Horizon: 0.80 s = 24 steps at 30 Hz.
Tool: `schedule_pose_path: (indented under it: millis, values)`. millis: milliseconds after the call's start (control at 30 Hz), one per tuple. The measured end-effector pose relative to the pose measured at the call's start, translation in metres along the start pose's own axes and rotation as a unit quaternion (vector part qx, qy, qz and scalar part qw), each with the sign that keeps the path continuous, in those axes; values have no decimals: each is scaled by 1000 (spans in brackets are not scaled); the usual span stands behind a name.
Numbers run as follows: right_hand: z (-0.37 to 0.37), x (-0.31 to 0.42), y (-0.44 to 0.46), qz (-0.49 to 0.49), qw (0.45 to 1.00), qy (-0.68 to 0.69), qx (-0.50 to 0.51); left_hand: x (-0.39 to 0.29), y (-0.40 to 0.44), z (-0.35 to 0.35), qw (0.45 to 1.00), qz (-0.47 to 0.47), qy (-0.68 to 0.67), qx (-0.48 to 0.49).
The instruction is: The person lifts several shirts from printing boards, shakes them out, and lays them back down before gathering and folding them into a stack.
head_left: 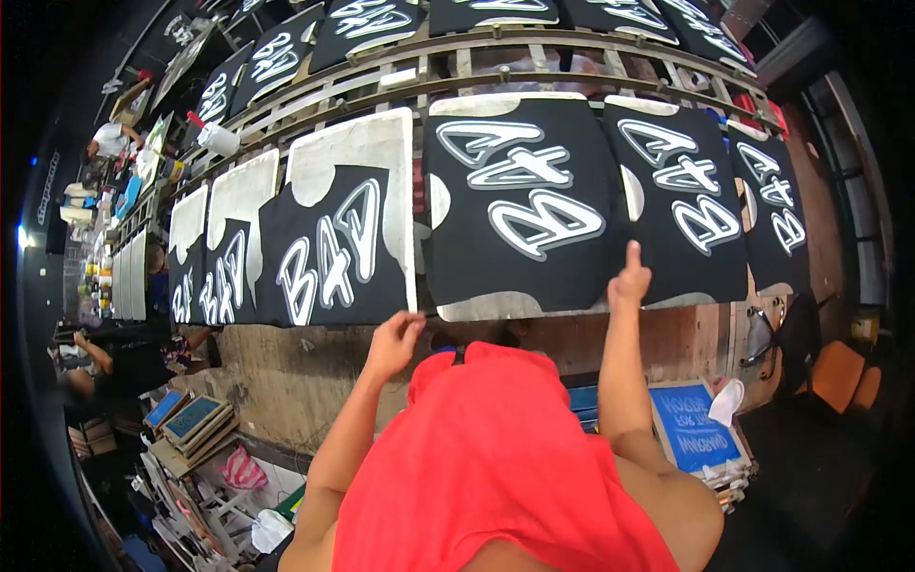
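Just below the bottom corner of a pale printing board, my left hand (pixel 393 345) is closed, thumb and fingertips together. Whatever they may pinch is too small to make out. My right hand (pixel 629 283) is at the near edge between two black shirts, one finger stretched away from me and the thumb apart. It appears to hold nothing. The black shirt panel (pixel 457 267) between my hands has white, grey-outlined "BAD" lettering and faces sideways. Left of it, another black panel (pixel 367 291) lies on its board (pixel 334 143). A further printed panel (pixel 667 276) lies beside my right hand.
Metal rails (pixel 477 62) run behind this row, with more printed shirts beyond. A white container (pixel 219 140) stands on the rails. Framed screens (pixel 195 417) are stacked lower left; a blue screen (pixel 691 429) leans lower right. Another person (pixel 119 357) is at the left.
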State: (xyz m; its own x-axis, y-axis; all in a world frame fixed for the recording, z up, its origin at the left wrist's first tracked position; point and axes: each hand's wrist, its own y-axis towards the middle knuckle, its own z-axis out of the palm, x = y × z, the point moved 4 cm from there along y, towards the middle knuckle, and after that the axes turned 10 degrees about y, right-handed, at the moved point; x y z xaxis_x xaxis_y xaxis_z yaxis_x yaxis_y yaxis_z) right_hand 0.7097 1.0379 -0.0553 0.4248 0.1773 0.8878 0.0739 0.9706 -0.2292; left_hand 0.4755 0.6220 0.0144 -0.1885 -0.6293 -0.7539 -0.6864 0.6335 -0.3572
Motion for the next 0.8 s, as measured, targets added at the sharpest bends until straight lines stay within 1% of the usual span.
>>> schedule_pose_path:
  millis: [33, 67, 100, 133, 167, 200, 233, 267, 333, 367, 400, 433, 467, 500, 533, 567, 600, 667, 733, 767, 800]
  values:
    - [24, 13, -19, -22, 984, -161, 68, -25, 13, 0, 999, 30, -33, -14]
    - [54, 26, -45, -43, 938, -318, 132, -48, 25, 0, 998, 32, -59, 12]
    - [74, 16, -71, 0, 865, -429, 259, -67, 33, 1, 995, 32, -84, 41]
    - [90, -2, -99, 70, 799, -452, 390, -84, 39, 3, 995, 33, -84, 47]
    - [99, -14, -135, -59, 814, -317, 483, -95, 43, 9, 981, -20, -173, 79]
    - [106, -19, -159, -119, 701, -334, 619, -101, 48, 16, 957, -73, -260, 108]
    - [102, -19, -171, -125, 639, -354, 671, -95, 54, 25, 931, -146, -304, 140]
    - [93, -35, -171, -111, 608, -391, 682, -86, 63, 33, 931, -145, -305, 139]
    - [82, -38, -173, -86, 565, -453, 684, -54, 75, 58, 891, -242, -359, 133]
    - [75, -40, -172, -81, 562, -454, 687, -46, 79, 64, 903, -257, -330, 95]
    - [70, -42, -170, -111, 587, -438, 672, -29, 86, 74, 901, -264, -333, 95]
    - [65, -42, -170, -140, 610, -420, 657, -6, 95, 85, 918, -246, -298, 89]
    - [65, -34, -172, -132, 605, -422, 663, 7, 100, 92, 933, -229, -265, 83]
    - [69, -21, -174, -27, 607, -425, 671, 6, 98, 92, 931, -240, -269, 49]
    - [66, -17, -178, 79, 602, -425, 672, 7, 98, 91, 924, -256, -280, 52]
    - [55, -22, -178, 84, 640, -384, 660, 6, 94, 87, 928, -251, -272, 45]
    - [49, -23, -179, 111, 644, -408, 638, 7, 92, 83, 932, -244, -263, 39]
    - [39, -16, -178, 190, 675, -402, 588, 16, 88, 79, 929, -259, -265, 28]
    - [21, -21, -171, 179, 706, -390, 564, 29, 83, 85, 897, -286, -331, 64]
    - [19, -19, -168, 183, 721, -385, 546, 24, 78, 82, 889, -301, -338, 64]
    - [18, -17, -166, 187, 717, -386, 549, 26, 75, 83, 888, -304, -340, 61]
